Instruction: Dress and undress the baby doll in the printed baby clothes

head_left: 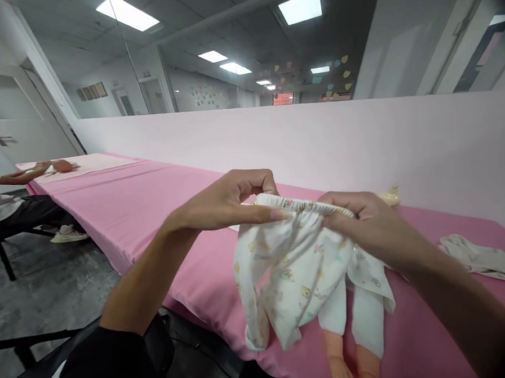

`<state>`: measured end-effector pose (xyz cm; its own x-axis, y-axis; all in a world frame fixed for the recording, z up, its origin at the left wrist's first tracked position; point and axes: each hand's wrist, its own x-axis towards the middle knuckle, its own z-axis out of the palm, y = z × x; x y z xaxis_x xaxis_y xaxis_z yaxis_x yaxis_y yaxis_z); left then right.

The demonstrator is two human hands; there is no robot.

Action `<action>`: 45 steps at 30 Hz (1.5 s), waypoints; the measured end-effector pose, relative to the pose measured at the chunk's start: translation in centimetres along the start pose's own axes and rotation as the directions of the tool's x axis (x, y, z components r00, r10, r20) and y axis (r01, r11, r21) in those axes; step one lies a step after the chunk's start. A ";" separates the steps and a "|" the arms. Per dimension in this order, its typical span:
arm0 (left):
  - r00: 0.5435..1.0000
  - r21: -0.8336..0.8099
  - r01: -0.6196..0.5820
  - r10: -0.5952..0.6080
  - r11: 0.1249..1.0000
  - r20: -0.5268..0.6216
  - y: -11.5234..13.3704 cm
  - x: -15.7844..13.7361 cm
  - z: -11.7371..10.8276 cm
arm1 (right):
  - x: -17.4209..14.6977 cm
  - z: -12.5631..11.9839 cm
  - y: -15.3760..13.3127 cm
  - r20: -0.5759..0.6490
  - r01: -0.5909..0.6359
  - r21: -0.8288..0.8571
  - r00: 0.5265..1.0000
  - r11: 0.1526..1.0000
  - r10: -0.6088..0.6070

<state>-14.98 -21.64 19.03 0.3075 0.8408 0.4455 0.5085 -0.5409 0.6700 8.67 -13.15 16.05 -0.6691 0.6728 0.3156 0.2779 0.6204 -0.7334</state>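
Observation:
A small pair of white baby pants (294, 270) with a printed pattern hangs by its gathered elastic waistband above the pink-covered table. My left hand (235, 202) pinches the left side of the waistband between thumb and fingers. At the other side of the band, my right hand (361, 220) is closed on the fabric, its fingertips partly behind the cloth. Below and to the right lies a baby doll (368, 325), with white-covered legs and bare feet showing. The pants and my right arm hide the doll's upper body.
Folded pale cloth (480, 257) lies at the right on the pink table cover (159, 201). A small yellowish figure (391, 195) stands by the wall. Far left, a seated person (6, 198) reaches toward another doll (62, 166). A black chair (20, 343) is at lower left.

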 end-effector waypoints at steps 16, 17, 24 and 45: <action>0.962 0.487 0.037 0.101 0.873 -0.254 0.2 0.2 -3.8 | 0.6 -4.2 1.7 -0.351 0.102 -0.361 0.906 0.927 -0.236; 0.962 0.479 0.037 0.099 0.877 -0.254 0.1 0.4 -3.6 | 0.5 -4.2 1.6 -0.339 0.102 -0.377 0.910 0.920 -0.240; 0.997 0.414 0.026 0.007 0.910 -0.077 -0.6 -1.7 -2.3 | -2.2 -3.4 2.0 -0.023 0.068 -0.322 0.997 0.944 -0.080; 0.958 0.391 -0.193 0.087 0.900 0.273 -6.2 1.5 6.7 | -2.9 2.2 4.8 0.122 0.147 -0.323 0.986 0.935 -0.113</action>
<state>-12.29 -16.90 11.52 0.5585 0.7640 0.3230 0.7126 -0.6413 0.2845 10.42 -13.06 10.28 -0.7754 0.5443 0.3201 0.3844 0.8091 -0.4446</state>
